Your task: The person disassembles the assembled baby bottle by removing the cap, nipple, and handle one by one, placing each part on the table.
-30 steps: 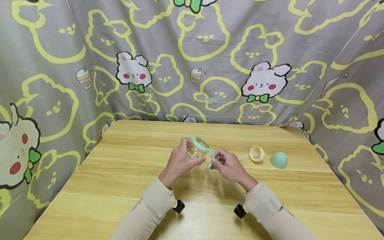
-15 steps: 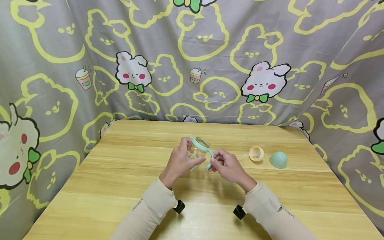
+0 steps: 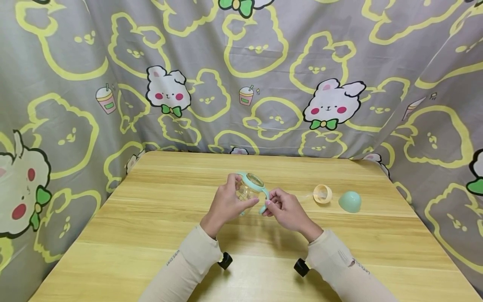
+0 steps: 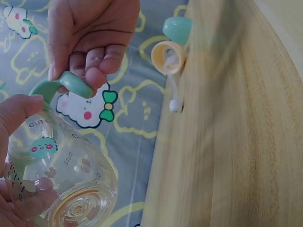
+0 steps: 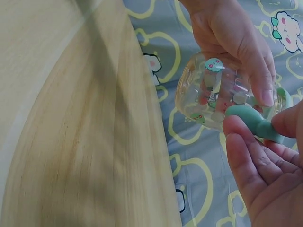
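My left hand grips the clear body of a baby bottle, which has cartoon prints and lettering on it. A mint-green collar with two curved handles rings the bottle's open mouth, which tilts up and away from me. My right hand pinches one green handle between thumb and fingers. In the left wrist view the bottle's ridged base faces the camera. The left fingers show through the clear wall in the right wrist view.
On the wooden table, right of my hands, lies a cream screw ring with a straw and white weight. Beside it sits a mint-green domed cap. A patterned curtain hangs behind the table and at both sides.
Almost nothing differs. Both hands keep their holds on the bottle and its handle, with only a tiny shift of the right hand and handle to the left.
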`<state>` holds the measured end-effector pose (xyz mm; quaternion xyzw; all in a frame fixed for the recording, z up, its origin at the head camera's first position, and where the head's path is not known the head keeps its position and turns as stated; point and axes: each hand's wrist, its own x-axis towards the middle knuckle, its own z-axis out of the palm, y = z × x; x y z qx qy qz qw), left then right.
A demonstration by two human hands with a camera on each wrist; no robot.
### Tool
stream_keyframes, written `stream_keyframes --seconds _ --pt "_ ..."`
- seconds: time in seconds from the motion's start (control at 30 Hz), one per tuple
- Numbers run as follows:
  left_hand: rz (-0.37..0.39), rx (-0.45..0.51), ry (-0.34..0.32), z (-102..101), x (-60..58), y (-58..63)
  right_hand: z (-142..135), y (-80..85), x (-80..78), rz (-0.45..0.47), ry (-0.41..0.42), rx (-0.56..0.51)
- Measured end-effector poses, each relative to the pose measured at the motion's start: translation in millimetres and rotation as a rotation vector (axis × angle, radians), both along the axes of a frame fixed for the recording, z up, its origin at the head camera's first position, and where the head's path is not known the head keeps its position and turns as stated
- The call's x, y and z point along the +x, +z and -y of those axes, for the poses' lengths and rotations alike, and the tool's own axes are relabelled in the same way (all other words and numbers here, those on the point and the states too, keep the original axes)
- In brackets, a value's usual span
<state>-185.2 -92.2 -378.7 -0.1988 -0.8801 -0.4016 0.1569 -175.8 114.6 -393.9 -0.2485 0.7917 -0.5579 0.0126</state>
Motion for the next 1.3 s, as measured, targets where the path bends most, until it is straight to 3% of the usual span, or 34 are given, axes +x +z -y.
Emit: stream_keyframes --seconds 0.4,0.73,1.3 --pt "0.020 -0.020 -0.009 1.1 -0.5 1.9 -2.5 2.9 -1.1 0.007 0.003 0.032" --pt "-0.088 -0.002 0.022 -1.7 -1.6 0.7 -0.7 3.5 -2.1 0.006 0.003 0.004" --pt "-0.071 0.011 0.026 -1.6 -1.1 -0.4 2.8 6.6 0.9 0.032 -0.036 0.021"
